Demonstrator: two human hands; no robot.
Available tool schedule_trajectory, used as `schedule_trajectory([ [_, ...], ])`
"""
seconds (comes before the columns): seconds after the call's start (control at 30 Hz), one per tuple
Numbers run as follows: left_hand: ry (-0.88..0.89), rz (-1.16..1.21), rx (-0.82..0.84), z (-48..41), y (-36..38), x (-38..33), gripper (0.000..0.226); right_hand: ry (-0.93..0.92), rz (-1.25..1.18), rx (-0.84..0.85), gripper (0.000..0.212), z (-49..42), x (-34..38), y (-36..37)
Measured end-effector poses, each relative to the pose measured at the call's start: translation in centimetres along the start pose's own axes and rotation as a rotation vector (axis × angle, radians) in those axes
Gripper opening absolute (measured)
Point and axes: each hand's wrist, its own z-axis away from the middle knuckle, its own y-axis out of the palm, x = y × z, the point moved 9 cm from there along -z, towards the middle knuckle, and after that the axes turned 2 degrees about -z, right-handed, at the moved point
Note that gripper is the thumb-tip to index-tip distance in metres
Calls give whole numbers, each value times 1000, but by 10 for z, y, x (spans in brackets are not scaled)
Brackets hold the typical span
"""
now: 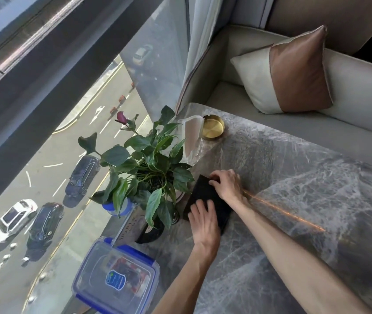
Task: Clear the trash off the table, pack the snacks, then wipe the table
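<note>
Both hands (203,219) (227,183) (flat) on cloth (205,200)

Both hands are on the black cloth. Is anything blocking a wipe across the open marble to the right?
Nothing visible. The left hand and right hand press the black cloth flat; the marble table to its right is bare. The potted plant, clear glass piece and brass ashtray crowd the window side only.

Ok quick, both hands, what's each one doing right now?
Left hand: open, flat on the near end of the black cloth.
Right hand: fingers curled on the cloth's far end; a real grip cannot be told.
</note>
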Motion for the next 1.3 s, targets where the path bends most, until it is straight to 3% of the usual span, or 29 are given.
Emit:
schedule_trajectory([
  [0.1, 5, 56, 26, 8, 18, -7, 40, 24, 86, -30, 20, 18, -26, -5],
  [0.23, 69, 32, 69, 17, 46, -10, 58, 49, 127, -16, 21, 22, -44, -13],
  [0.33, 85, 58, 61, 18, 48, -10, 60, 69, 147, -27, 20, 24, -45, -19],
  [0.47, 13, 123, -21, 7, 33, 5, 61, -150, 304, -163, 25, 48, -13, -23],
  [0.57, -46, 184, 10, -1, 44, 22, 69, -281, 332, -106, 37, 73, 8, -7],
  [0.73, -10, 151, 144, -1, 66, 28, 74, -226, 416, 119, 64, 100, -9, 20],
  [0.97, -3, 136, 178, 1, 62, 16, 87, -153, 506, 168, 71, 105, -36, 19],
  [1.1, 39, 89, 280, 12, 75, 16, 84, -126, 577, 246, 66, 105, -47, 15],
  [1.3, 77, 72, 340, 29, 52, 21, 74, 76, 275, 159, 61, 127, -51, -9],
])
